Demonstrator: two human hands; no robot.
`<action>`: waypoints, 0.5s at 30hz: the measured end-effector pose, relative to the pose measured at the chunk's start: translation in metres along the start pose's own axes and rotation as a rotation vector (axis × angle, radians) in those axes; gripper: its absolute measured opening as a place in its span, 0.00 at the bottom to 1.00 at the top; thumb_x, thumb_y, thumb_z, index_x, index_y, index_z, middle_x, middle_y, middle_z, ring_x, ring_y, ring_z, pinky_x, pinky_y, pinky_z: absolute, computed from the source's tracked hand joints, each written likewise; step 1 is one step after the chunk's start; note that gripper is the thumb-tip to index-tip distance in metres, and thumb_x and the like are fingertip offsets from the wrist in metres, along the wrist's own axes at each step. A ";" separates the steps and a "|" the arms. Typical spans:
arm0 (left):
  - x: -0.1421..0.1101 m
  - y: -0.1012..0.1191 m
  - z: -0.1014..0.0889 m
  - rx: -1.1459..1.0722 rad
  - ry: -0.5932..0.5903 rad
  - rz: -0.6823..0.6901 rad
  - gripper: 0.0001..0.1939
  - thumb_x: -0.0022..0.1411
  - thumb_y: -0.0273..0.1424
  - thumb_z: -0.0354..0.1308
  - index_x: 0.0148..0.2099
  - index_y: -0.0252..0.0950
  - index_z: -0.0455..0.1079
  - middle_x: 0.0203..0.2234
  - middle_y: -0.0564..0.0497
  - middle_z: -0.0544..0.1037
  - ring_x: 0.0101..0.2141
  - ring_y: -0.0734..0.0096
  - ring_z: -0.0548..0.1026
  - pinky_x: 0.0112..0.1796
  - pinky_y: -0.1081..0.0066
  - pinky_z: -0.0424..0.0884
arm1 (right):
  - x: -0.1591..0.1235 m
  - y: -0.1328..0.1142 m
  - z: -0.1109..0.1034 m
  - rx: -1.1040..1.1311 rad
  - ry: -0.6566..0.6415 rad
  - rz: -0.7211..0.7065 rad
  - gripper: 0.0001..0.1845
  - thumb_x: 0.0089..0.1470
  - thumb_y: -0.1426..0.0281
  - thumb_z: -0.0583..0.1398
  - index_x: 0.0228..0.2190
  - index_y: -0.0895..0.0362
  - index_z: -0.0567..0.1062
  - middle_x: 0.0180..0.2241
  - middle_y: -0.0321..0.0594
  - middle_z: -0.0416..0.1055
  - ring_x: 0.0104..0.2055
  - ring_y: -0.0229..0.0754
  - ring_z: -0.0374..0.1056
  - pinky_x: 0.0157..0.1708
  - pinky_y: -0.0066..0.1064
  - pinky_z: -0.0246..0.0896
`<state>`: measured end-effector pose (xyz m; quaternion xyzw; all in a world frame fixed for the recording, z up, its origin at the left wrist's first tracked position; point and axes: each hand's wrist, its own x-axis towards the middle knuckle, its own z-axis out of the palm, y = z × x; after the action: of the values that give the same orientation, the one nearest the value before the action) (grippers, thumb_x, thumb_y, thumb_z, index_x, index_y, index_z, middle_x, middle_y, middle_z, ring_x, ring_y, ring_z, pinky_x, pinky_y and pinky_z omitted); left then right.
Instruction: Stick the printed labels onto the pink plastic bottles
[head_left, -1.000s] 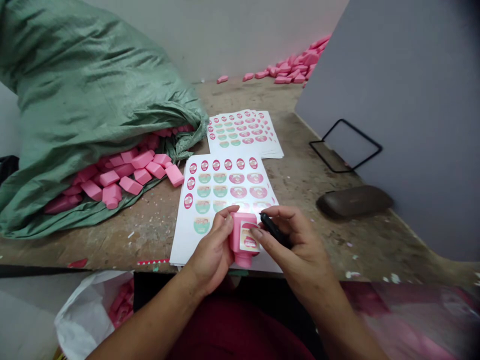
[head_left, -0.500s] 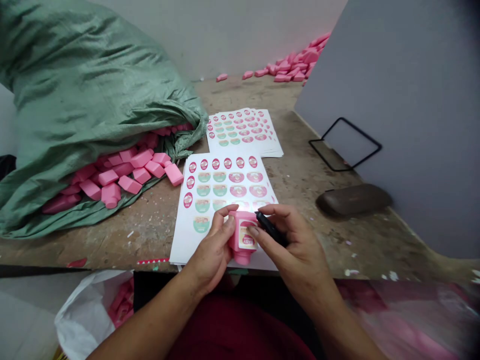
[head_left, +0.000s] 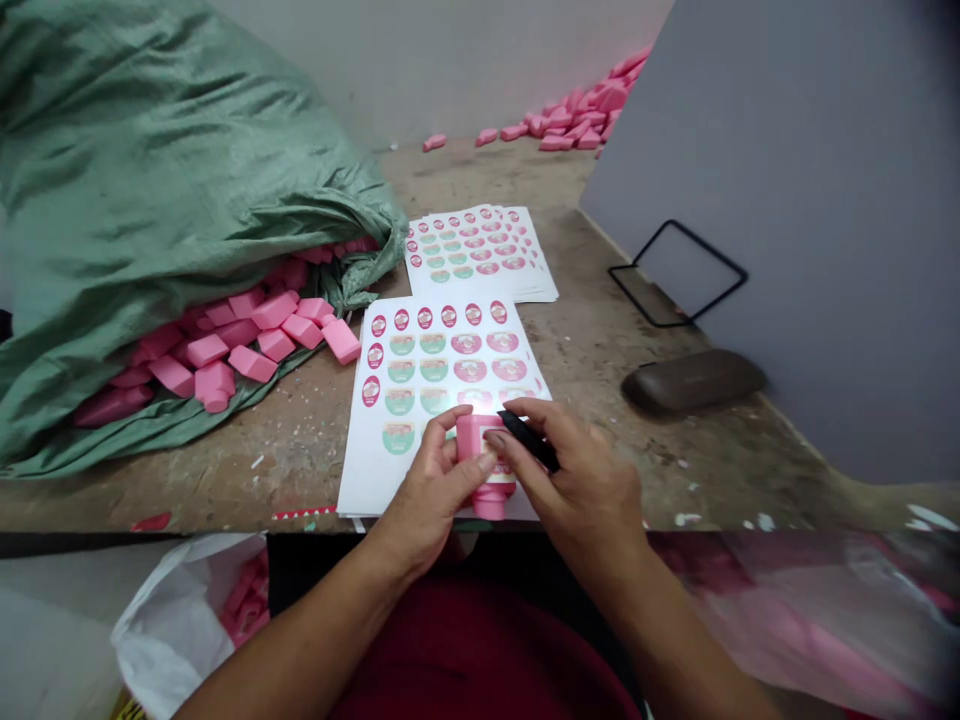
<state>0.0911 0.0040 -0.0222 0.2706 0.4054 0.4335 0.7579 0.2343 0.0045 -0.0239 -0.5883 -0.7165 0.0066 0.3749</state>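
Note:
My left hand (head_left: 431, 485) is closed round a small pink bottle (head_left: 470, 436), its neck pointing toward me. A label shows on the bottle's upper face, partly covered by my fingers. In my right hand (head_left: 581, 475) is a slim black tool (head_left: 532, 440), perhaps a pen or cutter; its kind I cannot tell. The right thumb presses on the label while the tool's tip lies by the bottle's far end. Under both hands lies a sticker sheet (head_left: 360, 470) with rows of green and pink oval stickers.
A green sack (head_left: 187, 170) spills pink bottles (head_left: 255, 362) at the left. Behind are more sticker sheets (head_left: 534, 285) and a pink bottle heap (head_left: 581, 120). To the right are a dark case (head_left: 694, 382), a black wire frame (head_left: 679, 272) and a grey panel (head_left: 795, 200). A white bag (head_left: 169, 610) hangs below the table.
The left thumb has slid across onto the bottle's label, and the right thumb has shifted a little on it. The whole view has moved slightly. Both hands keep their holds.

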 end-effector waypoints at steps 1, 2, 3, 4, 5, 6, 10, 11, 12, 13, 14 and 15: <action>0.000 0.000 0.001 -0.003 0.013 -0.008 0.30 0.58 0.30 0.65 0.59 0.39 0.58 0.42 0.48 0.77 0.36 0.73 0.75 0.40 0.70 0.71 | 0.000 0.002 0.000 -0.001 0.003 -0.007 0.13 0.63 0.61 0.56 0.42 0.55 0.76 0.36 0.42 0.80 0.28 0.42 0.71 0.31 0.33 0.59; -0.001 0.000 0.001 -0.003 0.031 -0.013 0.30 0.57 0.29 0.65 0.59 0.39 0.57 0.41 0.48 0.77 0.36 0.73 0.75 0.40 0.70 0.72 | -0.001 0.004 -0.001 0.010 0.001 0.003 0.13 0.63 0.61 0.57 0.41 0.55 0.77 0.36 0.42 0.80 0.28 0.42 0.71 0.32 0.33 0.59; -0.001 0.000 0.001 -0.001 0.048 -0.019 0.31 0.56 0.29 0.66 0.59 0.38 0.57 0.41 0.48 0.76 0.35 0.73 0.75 0.39 0.69 0.72 | -0.001 0.006 -0.002 0.039 -0.011 0.037 0.13 0.62 0.60 0.58 0.41 0.54 0.77 0.36 0.42 0.80 0.29 0.42 0.72 0.32 0.34 0.59; -0.002 0.001 0.001 0.003 0.059 -0.022 0.32 0.55 0.29 0.66 0.58 0.38 0.57 0.41 0.48 0.76 0.35 0.72 0.75 0.38 0.68 0.73 | 0.000 0.008 -0.003 0.090 -0.033 0.097 0.13 0.60 0.59 0.59 0.40 0.54 0.77 0.34 0.41 0.80 0.29 0.42 0.72 0.32 0.34 0.59; -0.003 0.003 0.001 0.008 0.058 -0.025 0.32 0.54 0.29 0.66 0.58 0.39 0.56 0.42 0.48 0.76 0.35 0.71 0.75 0.38 0.67 0.74 | 0.000 0.009 -0.004 0.167 -0.059 0.179 0.13 0.59 0.58 0.60 0.39 0.53 0.77 0.33 0.40 0.79 0.29 0.43 0.71 0.31 0.34 0.60; -0.004 0.004 0.001 0.016 0.048 -0.027 0.33 0.54 0.29 0.67 0.58 0.39 0.56 0.42 0.48 0.75 0.36 0.70 0.75 0.37 0.67 0.74 | 0.001 0.009 -0.006 0.266 -0.087 0.272 0.13 0.56 0.58 0.61 0.38 0.53 0.76 0.31 0.38 0.78 0.29 0.42 0.71 0.30 0.33 0.60; -0.007 0.008 0.003 0.024 -0.012 -0.055 0.37 0.50 0.25 0.68 0.59 0.41 0.56 0.44 0.48 0.74 0.38 0.69 0.75 0.36 0.69 0.74 | 0.006 0.002 -0.006 0.667 -0.165 0.509 0.16 0.48 0.58 0.66 0.37 0.52 0.74 0.27 0.33 0.73 0.28 0.40 0.69 0.28 0.31 0.64; -0.007 0.009 0.004 0.027 -0.018 -0.065 0.37 0.49 0.25 0.68 0.59 0.41 0.56 0.43 0.49 0.74 0.37 0.71 0.75 0.35 0.70 0.74 | 0.008 0.000 -0.005 0.708 -0.181 0.514 0.17 0.46 0.59 0.66 0.37 0.52 0.74 0.27 0.33 0.73 0.28 0.40 0.69 0.29 0.31 0.64; -0.008 0.009 0.004 0.038 -0.016 -0.071 0.38 0.48 0.24 0.68 0.58 0.42 0.55 0.43 0.49 0.74 0.36 0.71 0.75 0.34 0.71 0.74 | 0.009 -0.002 -0.003 0.722 -0.193 0.504 0.17 0.45 0.59 0.67 0.37 0.52 0.74 0.27 0.33 0.73 0.29 0.40 0.69 0.29 0.31 0.65; -0.009 0.010 0.003 0.057 -0.009 -0.074 0.38 0.47 0.24 0.68 0.58 0.42 0.55 0.43 0.49 0.74 0.36 0.71 0.75 0.33 0.72 0.73 | 0.010 -0.004 -0.001 0.718 -0.199 0.491 0.17 0.44 0.60 0.66 0.37 0.52 0.74 0.28 0.33 0.73 0.29 0.40 0.69 0.29 0.31 0.65; -0.010 0.012 0.000 0.084 -0.001 -0.079 0.38 0.46 0.24 0.67 0.57 0.42 0.55 0.43 0.48 0.74 0.35 0.71 0.76 0.32 0.73 0.73 | 0.010 -0.005 0.000 0.703 -0.197 0.476 0.16 0.44 0.59 0.66 0.36 0.51 0.74 0.28 0.34 0.74 0.30 0.41 0.70 0.30 0.31 0.66; -0.013 0.015 -0.006 0.118 0.001 -0.088 0.39 0.45 0.25 0.68 0.57 0.42 0.55 0.43 0.48 0.75 0.35 0.70 0.76 0.30 0.74 0.72 | 0.010 -0.006 0.002 0.678 -0.186 0.466 0.16 0.44 0.58 0.65 0.35 0.51 0.74 0.29 0.35 0.75 0.30 0.42 0.70 0.30 0.31 0.66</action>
<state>0.0760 -0.0001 -0.0087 0.2965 0.4423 0.3753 0.7588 0.2283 0.0120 -0.0170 -0.5749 -0.5524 0.3794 0.4695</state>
